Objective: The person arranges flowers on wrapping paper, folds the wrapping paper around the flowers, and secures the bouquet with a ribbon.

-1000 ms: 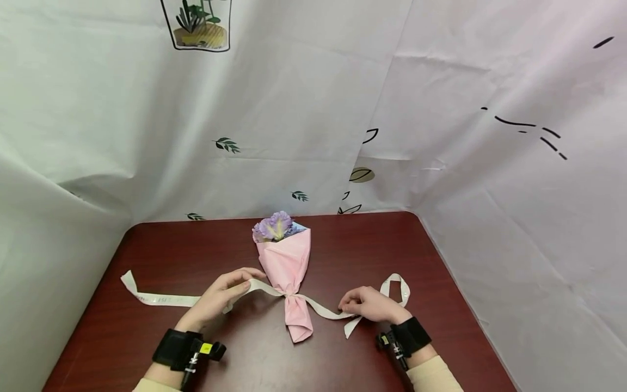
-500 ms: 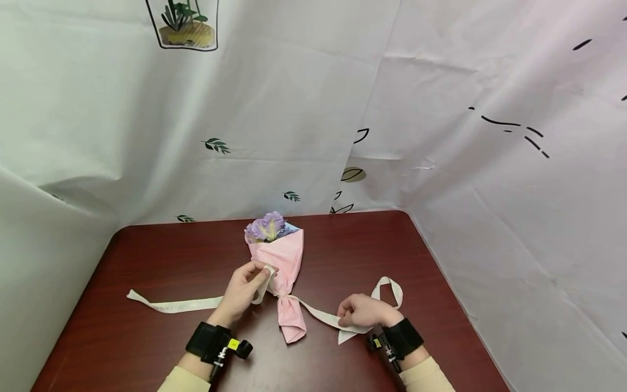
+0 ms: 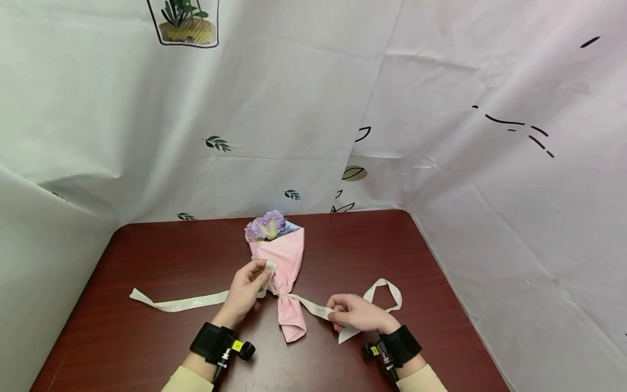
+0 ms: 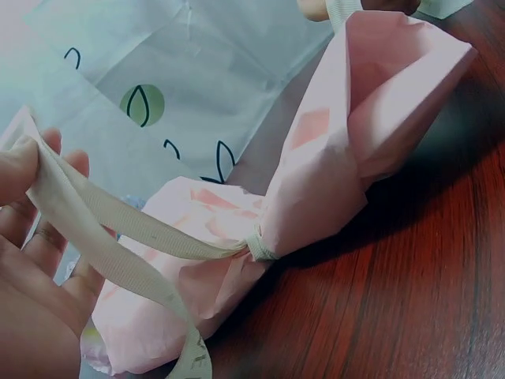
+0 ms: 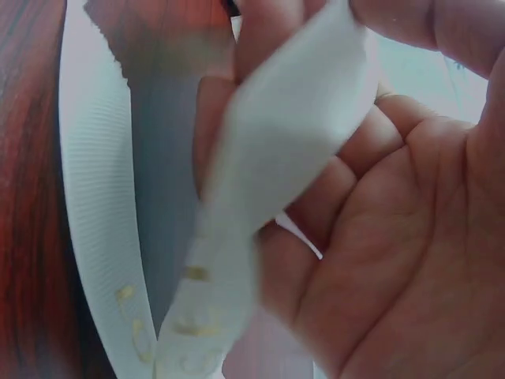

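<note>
A small bouquet lies mid-table, its purple flower (image 3: 268, 225) at the far end of a pink paper wrap (image 3: 280, 253). A cream ribbon (image 3: 312, 308) with gold lettering cinches the wrap's narrow neck. Left of the neck, my left hand (image 3: 241, 292) pinches the ribbon between thumb and fingers, raised in a folded loop (image 4: 99, 237). Its free tail (image 3: 193, 302) runs out leftward on the table. On the other side, my right hand (image 3: 360, 314) pinches the ribbon's right part (image 5: 296, 118) between thumb and forefinger. Beyond that hand the ribbon curls in a loose loop (image 3: 398, 296).
The dark red wooden table (image 3: 171, 250) has rounded back corners. White printed cloth (image 3: 284, 98) hangs behind it and along both sides. Each wrist wears a black strap (image 3: 213, 342) with a small camera.
My left hand has moved right toward the bouquet's neck, raising the ribbon into a fold. My right hand has shifted slightly left along the ribbon and now pinches it. The head view has panned slightly.
</note>
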The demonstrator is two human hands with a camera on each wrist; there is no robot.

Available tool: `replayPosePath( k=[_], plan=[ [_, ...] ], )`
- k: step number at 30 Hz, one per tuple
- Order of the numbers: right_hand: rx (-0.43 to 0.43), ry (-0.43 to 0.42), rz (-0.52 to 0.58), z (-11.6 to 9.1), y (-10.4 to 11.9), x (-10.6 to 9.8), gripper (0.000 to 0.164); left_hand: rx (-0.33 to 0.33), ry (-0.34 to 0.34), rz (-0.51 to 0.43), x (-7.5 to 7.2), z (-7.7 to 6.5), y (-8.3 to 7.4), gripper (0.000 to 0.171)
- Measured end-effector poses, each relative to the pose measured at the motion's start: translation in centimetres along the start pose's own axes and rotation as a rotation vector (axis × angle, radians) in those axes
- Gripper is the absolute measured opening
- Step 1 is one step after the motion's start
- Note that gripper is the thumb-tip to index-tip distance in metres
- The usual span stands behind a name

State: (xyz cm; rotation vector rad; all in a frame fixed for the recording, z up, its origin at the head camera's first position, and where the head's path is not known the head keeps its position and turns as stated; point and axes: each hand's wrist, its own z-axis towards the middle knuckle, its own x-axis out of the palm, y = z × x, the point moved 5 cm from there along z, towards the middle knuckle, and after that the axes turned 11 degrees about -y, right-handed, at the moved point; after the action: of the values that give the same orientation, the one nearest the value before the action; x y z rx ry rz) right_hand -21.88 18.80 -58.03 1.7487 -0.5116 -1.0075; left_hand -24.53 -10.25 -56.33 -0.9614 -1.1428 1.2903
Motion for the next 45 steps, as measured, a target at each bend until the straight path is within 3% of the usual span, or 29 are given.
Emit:
replayPosePath(
  k=[6,10,14,20,25,30,33,37,39,42,45],
  plan=[
    [-0.024,-0.038,-0.073,0.3,0.8,-1.0,0.007,0.043,0.031,0.017,-0.1,0.1,-0.1,0.02],
    [-0.069,-0.04,-0.192,0.7,1.9,-2.3,0.008,0.044,0.039,0.037,-0.2,0.0,0.0,0.029],
    [-0.083,-0.021,-0.329,1.3,3.3,-4.1,0.006,0.037,0.028,0.09,-0.4,-0.2,-0.1,0.017],
    [-0.066,-0.014,-0.486,3.2,6.8,-6.6,0.006,0.043,0.032,0.137,-0.5,-0.7,-0.3,0.007],
    [-0.147,-0.09,-0.714,6.4,10.7,-6.9,0.01,0.027,0.028,0.185,-0.4,-1.1,-0.4,0.006],
    [-0.293,-0.152,-1.002,11.5,14.7,-4.5,0.01,0.09,0.018,0.203,-0.5,-1.3,-0.8,0.01],
    [-0.461,-0.157,-1.126,14.5,17.0,-1.6,0.007,0.123,0.028,0.189,-0.6,-1.4,-0.7,0.01],
    [-0.697,-0.096,-1.174,17.0,18.8,3.0,0.008,0.138,0.009,0.198,-0.8,-1.6,-0.5,0.012],
    [-0.776,-0.041,-1.2,17.7,19.1,5.0,0.012,0.14,-0.019,0.221,-1.0,-1.7,-0.5,0.013],
    [-0.83,0.017,-1.226,18.4,19.3,7.3,0.019,0.141,-0.055,0.256,-1.4,-1.9,-0.5,0.012],
    [-0.818,0.001,-1.193,18.7,19.8,8.2,0.029,0.147,-0.08,0.285,-1.7,-2.1,-0.5,0.01]
  ],
)
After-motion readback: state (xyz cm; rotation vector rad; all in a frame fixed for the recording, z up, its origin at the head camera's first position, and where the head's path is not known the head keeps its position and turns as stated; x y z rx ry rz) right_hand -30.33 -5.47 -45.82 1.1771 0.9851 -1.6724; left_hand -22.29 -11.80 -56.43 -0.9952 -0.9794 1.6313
